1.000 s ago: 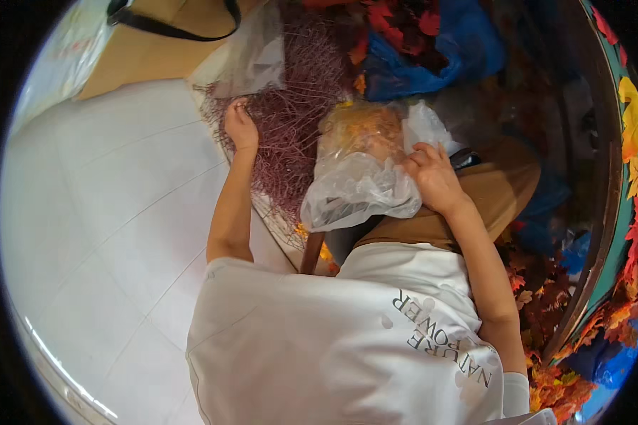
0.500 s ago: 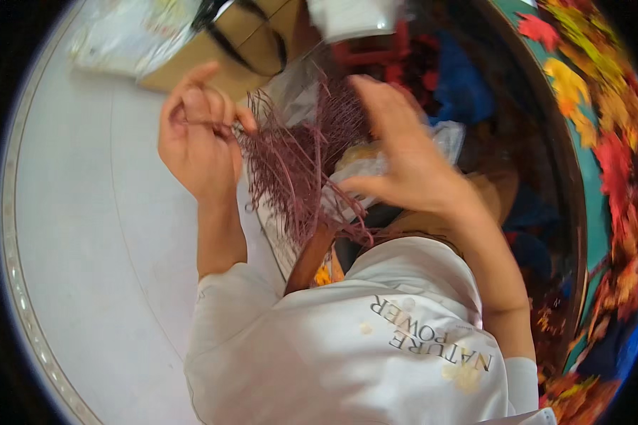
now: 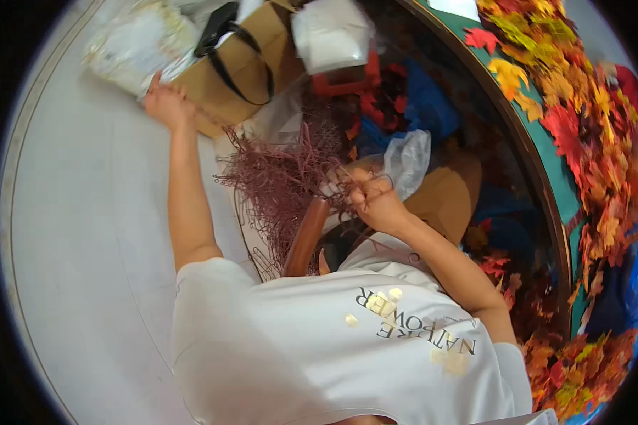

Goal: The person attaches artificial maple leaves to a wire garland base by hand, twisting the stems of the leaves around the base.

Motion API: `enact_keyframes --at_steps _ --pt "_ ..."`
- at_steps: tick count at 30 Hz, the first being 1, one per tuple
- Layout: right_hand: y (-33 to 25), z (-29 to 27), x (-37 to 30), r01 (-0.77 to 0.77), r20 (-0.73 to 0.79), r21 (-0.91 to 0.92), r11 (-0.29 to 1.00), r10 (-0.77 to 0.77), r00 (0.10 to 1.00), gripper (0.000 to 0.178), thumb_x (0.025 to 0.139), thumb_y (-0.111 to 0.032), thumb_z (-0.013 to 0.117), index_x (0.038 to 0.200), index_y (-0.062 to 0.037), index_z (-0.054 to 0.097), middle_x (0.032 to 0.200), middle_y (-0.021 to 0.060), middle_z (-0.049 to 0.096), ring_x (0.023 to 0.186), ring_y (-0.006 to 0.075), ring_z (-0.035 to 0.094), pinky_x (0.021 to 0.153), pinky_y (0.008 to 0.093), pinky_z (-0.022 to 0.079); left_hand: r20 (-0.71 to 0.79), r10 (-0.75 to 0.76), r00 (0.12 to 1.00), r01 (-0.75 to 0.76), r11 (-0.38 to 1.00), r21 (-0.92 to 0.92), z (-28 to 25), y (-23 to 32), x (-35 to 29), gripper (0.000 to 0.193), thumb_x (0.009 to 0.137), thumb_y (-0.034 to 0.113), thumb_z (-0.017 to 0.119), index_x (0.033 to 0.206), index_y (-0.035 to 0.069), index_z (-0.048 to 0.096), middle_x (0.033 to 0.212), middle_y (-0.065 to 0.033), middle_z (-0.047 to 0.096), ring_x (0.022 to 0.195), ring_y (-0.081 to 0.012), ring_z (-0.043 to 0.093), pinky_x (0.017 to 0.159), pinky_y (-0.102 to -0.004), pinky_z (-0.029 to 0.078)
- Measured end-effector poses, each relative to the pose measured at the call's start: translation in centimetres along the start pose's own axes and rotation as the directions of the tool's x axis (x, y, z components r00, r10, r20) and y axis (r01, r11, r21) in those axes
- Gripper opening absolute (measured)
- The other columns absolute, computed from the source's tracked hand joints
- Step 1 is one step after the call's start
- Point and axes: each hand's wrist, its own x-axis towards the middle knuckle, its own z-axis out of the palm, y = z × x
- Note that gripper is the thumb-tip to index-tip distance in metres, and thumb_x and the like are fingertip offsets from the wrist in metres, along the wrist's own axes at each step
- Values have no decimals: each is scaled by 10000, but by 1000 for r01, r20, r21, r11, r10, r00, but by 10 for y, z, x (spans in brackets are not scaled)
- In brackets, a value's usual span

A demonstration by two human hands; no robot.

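Note:
A tangle of thin, purplish-brown wiry stems (image 3: 273, 173) spreads in front of me, its ends curling outward. My right hand (image 3: 377, 202) is closed around some of these stems at the right side of the tangle. Out to the far left, my left hand (image 3: 169, 106) is beside a tan paper bag (image 3: 227, 85), with one finger raised and the others curled. A faint thin line runs from that hand toward the stems; whether it is a stem is unclear. Just below the tangle is a smooth brown wooden bar (image 3: 306, 239).
A clear plastic bag (image 3: 138, 46) lies at the far left. A white container (image 3: 333, 35) stands over a red frame (image 3: 347, 83). On the right, a curved green table (image 3: 556, 166) carries many autumn-coloured leaves (image 3: 588, 142). Clear plastic wrap (image 3: 407, 163) lies beyond my right hand.
My left hand has moved left and away from the tangle. My right hand, open and blurred before, has come down and closed on the stems. The tangle sits lower.

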Motion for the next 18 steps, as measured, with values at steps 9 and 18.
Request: enact_keyframes --at_steps 9,18 --pt "-7 -27 27 172 -278 -95 980 -192 941 206 823 -48 520 1022 -88 489 768 238 594 725 436 575 595 481 452 -51 264 963 -267 961 -67 99 86 58 221 923 87 368 1010 -23 538 556 -2 327 482 -113 340 459 -289 366" --pt "56 -68 39 58 -604 216 975 86 792 141 930 -104 434 961 -13 537 708 51 534 608 104 466 557 247 414 -53 355 933 -358 915 -187 54 120 126 283 814 -36 367 1046 -61 528 669 -70 514 542 -191 449 615 -376 497"
